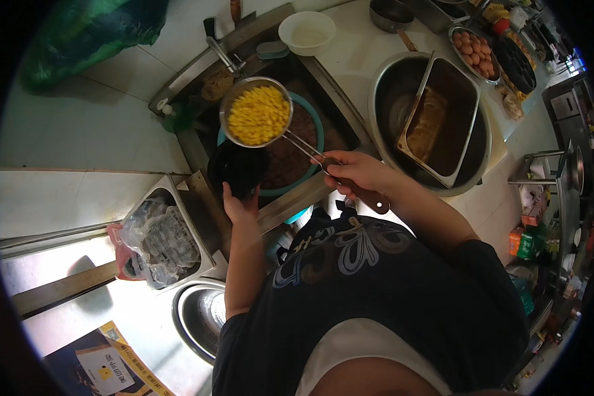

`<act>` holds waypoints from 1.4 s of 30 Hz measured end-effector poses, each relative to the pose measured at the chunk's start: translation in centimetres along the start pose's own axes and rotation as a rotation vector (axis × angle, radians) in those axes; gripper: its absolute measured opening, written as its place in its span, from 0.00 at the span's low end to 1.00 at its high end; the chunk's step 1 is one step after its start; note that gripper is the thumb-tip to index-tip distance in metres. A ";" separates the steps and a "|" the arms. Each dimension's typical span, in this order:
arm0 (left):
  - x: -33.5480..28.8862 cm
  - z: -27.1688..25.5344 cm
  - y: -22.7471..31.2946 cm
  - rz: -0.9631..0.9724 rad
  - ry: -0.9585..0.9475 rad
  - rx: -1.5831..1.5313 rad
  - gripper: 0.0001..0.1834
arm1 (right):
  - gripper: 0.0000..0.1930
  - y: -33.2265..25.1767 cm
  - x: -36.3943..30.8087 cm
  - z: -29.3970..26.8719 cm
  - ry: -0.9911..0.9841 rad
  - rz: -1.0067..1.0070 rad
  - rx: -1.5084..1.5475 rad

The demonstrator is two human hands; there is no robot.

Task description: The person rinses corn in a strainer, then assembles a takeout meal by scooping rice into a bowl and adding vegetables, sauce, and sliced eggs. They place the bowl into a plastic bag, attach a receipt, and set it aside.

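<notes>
Head view: R hand [358,173] grips strainer [227,115] w/ yellow kernels [259,113], above sink [298,210]; L hand [242,206] holds black bowl [236,170] nr sink's near-left corner, fingers partly hidden; basin [321,125] contents blurry.

The yellow kernels [259,115] are a little blurred, and they hide the bottom of the round metal strainer [225,111]. The grip of the right hand [350,175] covers a part of the brown wooden handle [374,200]. At the grip of the left hand [242,203], the fingers do not show clearly in the shadow by the black round bowl [236,166], whose inside is too dark to tell. Strainer and bowl cover one side of the teal round basin [321,131]; its dark reddish contents [290,162] cannot be identified. The dark picture rim cuts the green plastic bag [99,39]. Small goods on the right-hand metal shelves [561,178] are too small to tell.
</notes>
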State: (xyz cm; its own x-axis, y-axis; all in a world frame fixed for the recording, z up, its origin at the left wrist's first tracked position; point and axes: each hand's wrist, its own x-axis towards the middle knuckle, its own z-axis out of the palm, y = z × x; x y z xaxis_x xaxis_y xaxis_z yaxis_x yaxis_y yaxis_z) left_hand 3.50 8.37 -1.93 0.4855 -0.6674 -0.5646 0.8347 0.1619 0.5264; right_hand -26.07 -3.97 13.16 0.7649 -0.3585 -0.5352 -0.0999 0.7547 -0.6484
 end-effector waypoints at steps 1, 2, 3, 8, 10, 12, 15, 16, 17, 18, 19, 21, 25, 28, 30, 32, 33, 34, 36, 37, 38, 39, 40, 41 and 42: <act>0.1 -0.3 -0.1 0.002 -0.035 0.009 0.29 | 0.20 0.4 0.2 -0.3 0.028 0.023 0.009; 0.1 -0.6 0.0 0.015 -0.062 0.014 0.29 | 0.19 0.8 0.3 -0.5 0.063 0.007 0.003; 0.0 -0.8 0.3 0.024 -0.003 0.008 0.29 | 0.19 1.1 0.3 -0.7 0.056 -0.024 0.013; -1.8 1.1 1.5 0.297 0.104 0.222 0.34 | 0.18 1.0 -1.3 -0.6 0.106 -0.093 0.041; -2.8 2.8 1.9 0.341 0.042 0.269 0.37 | 0.18 0.6 -2.5 -0.4 0.128 -0.120 0.048; -3.4 4.5 1.9 0.351 0.073 0.331 0.37 | 0.18 0.3 -3.6 -0.3 0.144 -0.152 0.048; -3.4 6.8 0.9 0.476 -0.007 0.529 0.38 | 0.18 0.2 -5.1 -0.4 0.164 -0.197 0.062; -3.4 7.4 0.4 0.504 -0.011 0.621 0.39 | 0.18 0.2 -5.5 -0.5 0.173 -0.208 0.068; -3.5 7.7 -0.3 0.563 -0.077 0.718 0.41 | 0.18 0.3 -5.8 -0.6 0.178 -0.222 0.067; -3.4 8.3 -1.0 0.652 -0.093 0.913 0.41 | 0.18 0.3 -6.1 -0.8 0.184 -0.236 0.067; -3.2 8.9 -1.6 0.742 -0.111 1.106 0.42 | 0.18 0.4 -6.4 -1.0 0.189 -0.250 0.066; -3.2 9.9 -2.7 0.857 -0.235 1.314 0.45 | 0.19 0.5 -6.8 -1.3 0.199 -0.281 0.054; -3.8 11.5 -3.8 1.082 -0.334 1.634 0.45 | 0.19 0.7 -7.7 -1.9 0.218 -0.326 0.048; -4.1 11.9 -3.6 1.251 -0.354 1.712 0.45 | 0.18 0.7 -8.1 -2.1 0.243 -0.347 0.061; -4.1 12.0 -3.2 1.287 -0.338 1.761 0.45 | 0.18 0.7 -8.2 -2.2 0.255 -0.331 0.052; -3.8 12.2 -2.8 1.322 -0.295 1.752 0.45 | 0.18 0.7 -8.1 -2.2 0.254 -0.330 0.059; -3.5 12.4 -2.7 1.335 -0.255 1.719 0.45 | 0.18 0.8 -8.0 -2.2 0.241 -0.329 0.070; -3.3 12.6 -2.6 1.339 -0.205 1.682 0.45 | 0.18 0.8 -7.8 -2.3 0.239 -0.329 0.083; -2.7 13.2 -2.5 0.988 -0.087 1.309 0.43 | 0.18 1.0 -7.5 -2.4 0.260 -0.302 0.087; -2.3 13.6 -2.4 0.752 -0.008 1.119 0.42 | 0.18 1.1 -7.3 -2.4 0.251 -0.318 0.093; -2.4 13.6 -2.1 0.724 -0.025 1.090 0.43 | 0.18 1.2 -7.2 -2.5 0.256 -0.285 0.081; -2.2 13.9 -2.0 0.691 -0.030 1.034 0.43 | 0.18 1.4 -7.1 -2.5 0.239 -0.274 0.081; -2.3 14.0 -1.9 0.670 -0.042 0.976 0.43 | 0.18 1.4 -6.9 -2.6 0.250 -0.253 0.061; -2.4 14.1 -1.9 0.647 -0.051 0.915 0.43 | 0.18 1.5 -6.7 -2.7 0.224 -0.266 0.069; -2.5 14.4 -2.0 0.571 -0.041 0.835 0.42 | 0.18 1.5 -6.5 -2.8 0.217 -0.261 0.068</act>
State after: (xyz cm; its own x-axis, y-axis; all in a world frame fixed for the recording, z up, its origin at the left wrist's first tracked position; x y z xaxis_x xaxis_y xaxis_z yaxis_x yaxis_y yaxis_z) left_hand -3.08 -0.77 7.58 0.7332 -0.6759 -0.0753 0.0237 -0.0852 0.9961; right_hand -32.96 -2.04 14.13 0.6052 -0.6471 -0.4638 0.1293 0.6547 -0.7447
